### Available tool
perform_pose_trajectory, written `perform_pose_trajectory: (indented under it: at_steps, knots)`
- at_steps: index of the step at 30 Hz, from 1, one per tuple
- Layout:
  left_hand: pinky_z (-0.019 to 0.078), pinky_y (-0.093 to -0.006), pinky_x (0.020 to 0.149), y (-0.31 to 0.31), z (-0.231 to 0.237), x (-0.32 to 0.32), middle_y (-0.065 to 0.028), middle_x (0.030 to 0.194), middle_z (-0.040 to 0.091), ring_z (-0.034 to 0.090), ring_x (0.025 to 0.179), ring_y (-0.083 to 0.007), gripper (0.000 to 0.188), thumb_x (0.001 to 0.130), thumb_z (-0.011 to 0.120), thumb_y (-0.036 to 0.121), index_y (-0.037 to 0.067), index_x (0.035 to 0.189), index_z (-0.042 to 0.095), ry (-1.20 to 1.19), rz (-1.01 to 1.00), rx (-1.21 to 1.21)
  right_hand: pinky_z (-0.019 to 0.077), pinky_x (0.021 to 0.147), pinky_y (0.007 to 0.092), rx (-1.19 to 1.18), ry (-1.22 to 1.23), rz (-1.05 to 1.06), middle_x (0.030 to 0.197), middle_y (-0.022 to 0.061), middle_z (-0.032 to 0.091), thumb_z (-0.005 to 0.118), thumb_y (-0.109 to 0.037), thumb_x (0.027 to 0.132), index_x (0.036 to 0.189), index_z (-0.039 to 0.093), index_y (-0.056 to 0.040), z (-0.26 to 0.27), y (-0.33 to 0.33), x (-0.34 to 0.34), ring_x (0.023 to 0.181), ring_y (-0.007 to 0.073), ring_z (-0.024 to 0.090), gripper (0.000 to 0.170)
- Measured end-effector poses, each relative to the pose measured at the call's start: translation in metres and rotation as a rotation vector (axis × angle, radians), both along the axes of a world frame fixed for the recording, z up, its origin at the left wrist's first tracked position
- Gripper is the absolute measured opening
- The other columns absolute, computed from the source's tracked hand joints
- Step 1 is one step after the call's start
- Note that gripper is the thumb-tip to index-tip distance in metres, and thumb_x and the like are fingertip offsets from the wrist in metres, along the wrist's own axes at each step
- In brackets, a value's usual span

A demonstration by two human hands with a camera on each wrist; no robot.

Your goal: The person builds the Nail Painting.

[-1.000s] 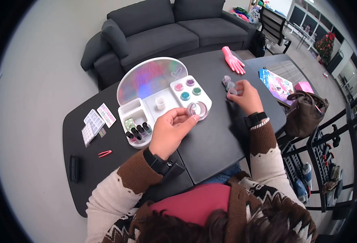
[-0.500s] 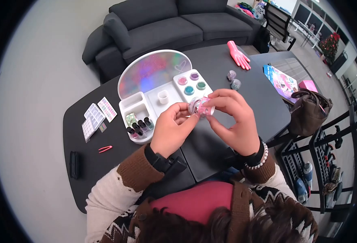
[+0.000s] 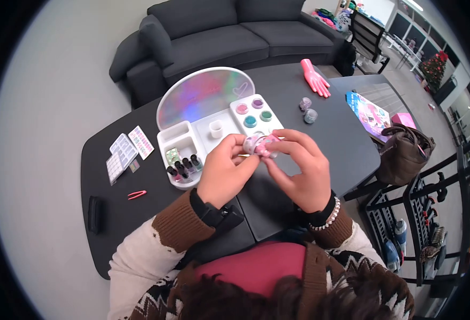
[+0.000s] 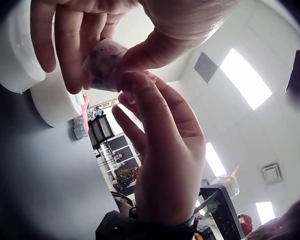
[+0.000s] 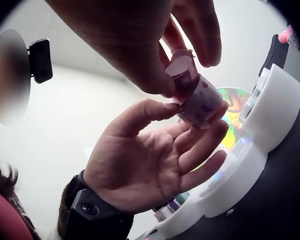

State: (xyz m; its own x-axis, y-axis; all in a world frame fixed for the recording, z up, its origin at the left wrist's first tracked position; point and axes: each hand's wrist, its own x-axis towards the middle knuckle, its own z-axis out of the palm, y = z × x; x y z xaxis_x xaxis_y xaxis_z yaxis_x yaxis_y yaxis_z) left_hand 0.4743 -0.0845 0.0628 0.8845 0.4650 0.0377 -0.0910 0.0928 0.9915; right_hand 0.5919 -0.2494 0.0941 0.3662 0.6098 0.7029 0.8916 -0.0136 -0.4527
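My left hand (image 3: 221, 178) holds a small see-through roll (image 5: 202, 102) printed with pink and purple marks, its thumb and fingers around it in front of the white tray. Against the roll, my right hand (image 3: 301, 176) pinches a small pink see-through jar (image 5: 185, 80) with a pale round end. In the left wrist view the right thumb overlaps the roll's edge. The white tray (image 3: 208, 140) has a rounded iridescent back panel and holds pots of pink, purple, teal and green (image 3: 250, 121). Several black-capped nail polish bottles (image 3: 181, 169) stand at its left front.
Two small jars (image 3: 310, 116) stand right of the tray, below a pink model hand (image 3: 316, 80). Sticker sheets (image 3: 140, 143), red tweezers (image 3: 137, 194) and a black case (image 3: 94, 214) lie at left. A brown bag (image 3: 404, 154) sits at the right edge.
My right hand has picked a small jar from the group at right and brought it left to the roll. My left hand has kept hold of the roll in about the same place.
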Motion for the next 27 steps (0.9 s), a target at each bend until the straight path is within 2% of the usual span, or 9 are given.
perform_pose_trajectory:
  at_steps: [4, 11, 13, 17, 19, 20, 22, 26, 27]
  knots:
    - [0.0606, -0.0274, 0.095, -0.004, 0.013, -0.005, -0.0133, 0.121, 0.079, 0.076, 0.108, -0.0142, 0.033, 0.105, 0.070, 0.003, -0.004, 0.136, 0.060, 0.127, 0.008, 0.039, 0.0638, 0.092, 0.0413, -0.024, 0.005, -0.041, 0.129, 0.0113, 0.075, 0.088, -0.003, 0.086, 0.112, 0.078, -0.0078, -0.007, 0.002, -0.002, 0.108, 0.0306, 0.077, 0.029]
    - [0.0642, -0.0313, 0.095, -0.003, 0.005, -0.001, -0.0168, 0.123, 0.079, 0.078, 0.112, -0.0179, 0.033, 0.108, 0.069, 0.003, -0.005, 0.138, 0.059, 0.090, 0.003, 0.053, 0.0626, 0.092, 0.0414, -0.029, 0.066, -0.007, 0.125, 0.0102, 0.075, 0.085, -0.001, 0.088, 0.114, 0.078, -0.0091, -0.004, 0.002, -0.007, 0.106, 0.0307, 0.076, 0.029]
    - [0.0653, -0.0327, 0.096, -0.005, 0.007, -0.001, -0.0181, 0.125, 0.079, 0.078, 0.109, -0.0184, 0.035, 0.109, 0.067, 0.003, -0.006, 0.141, 0.058, 0.065, -0.003, -0.009, 0.0619, 0.092, 0.0420, -0.067, -0.092, -0.038, 0.124, 0.0094, 0.075, 0.085, 0.000, 0.087, 0.117, 0.078, -0.0090, -0.002, 0.000, -0.003, 0.108, 0.0311, 0.075, 0.032]
    - [0.0650, -0.0322, 0.096, -0.007, 0.017, -0.001, -0.0190, 0.126, 0.079, 0.079, 0.109, -0.0181, 0.039, 0.110, 0.069, 0.006, -0.006, 0.145, 0.057, 0.066, 0.017, -0.064, 0.0613, 0.093, 0.0421, -0.081, -0.107, -0.042, 0.123, 0.0087, 0.076, 0.085, 0.002, 0.087, 0.119, 0.077, -0.0085, 0.002, 0.000, -0.005, 0.111, 0.0318, 0.074, 0.035]
    - [0.0637, -0.0298, 0.095, -0.008, 0.024, -0.003, -0.0176, 0.125, 0.080, 0.078, 0.111, -0.0161, 0.041, 0.111, 0.072, 0.011, -0.006, 0.145, 0.057, 0.116, -0.003, -0.018, 0.0609, 0.094, 0.0423, -0.038, 0.068, -0.016, 0.124, 0.0091, 0.075, 0.087, 0.000, 0.086, 0.122, 0.076, -0.0080, -0.006, 0.001, -0.004, 0.112, 0.0324, 0.074, 0.038]
    - [0.0637, -0.0298, 0.095, -0.009, 0.022, -0.003, -0.0176, 0.125, 0.080, 0.078, 0.111, -0.0161, 0.041, 0.111, 0.072, 0.011, -0.006, 0.145, 0.057, 0.117, -0.004, -0.021, 0.0609, 0.094, 0.0423, -0.041, 0.069, -0.017, 0.124, 0.0091, 0.075, 0.087, 0.000, 0.086, 0.122, 0.076, -0.0080, -0.007, 0.000, -0.004, 0.112, 0.0324, 0.074, 0.038]
    - [0.0604, -0.0271, 0.086, -0.010, 0.015, -0.004, -0.0176, 0.122, 0.081, 0.078, 0.100, -0.0136, 0.045, 0.107, 0.079, 0.019, -0.006, 0.140, 0.062, 0.027, 0.006, -0.012, 0.0609, 0.094, 0.0422, -0.038, 0.073, -0.003, 0.124, 0.0105, 0.075, 0.089, -0.003, 0.086, 0.126, 0.075, -0.0066, -0.007, -0.002, -0.005, 0.112, 0.0334, 0.073, 0.043]
    - [0.0597, -0.0266, 0.087, -0.006, 0.013, -0.004, -0.0164, 0.121, 0.081, 0.077, 0.101, -0.0127, 0.044, 0.107, 0.079, 0.018, -0.007, 0.140, 0.062, 0.053, -0.007, -0.013, 0.0622, 0.093, 0.0420, -0.033, -0.070, -0.014, 0.125, 0.0110, 0.074, 0.092, -0.008, 0.087, 0.132, 0.072, -0.0050, -0.001, -0.003, -0.002, 0.112, 0.0325, 0.074, 0.050]
    - [0.0596, -0.0270, 0.089, -0.007, 0.019, -0.005, -0.0164, 0.122, 0.081, 0.077, 0.104, -0.0128, 0.043, 0.108, 0.078, 0.017, -0.007, 0.140, 0.061, 0.049, -0.012, -0.013, 0.0629, 0.093, 0.0414, -0.008, 0.056, -0.006, 0.124, 0.0115, 0.075, 0.092, -0.009, 0.087, 0.134, 0.071, -0.0044, 0.001, -0.003, -0.003, 0.114, 0.0315, 0.074, 0.052]
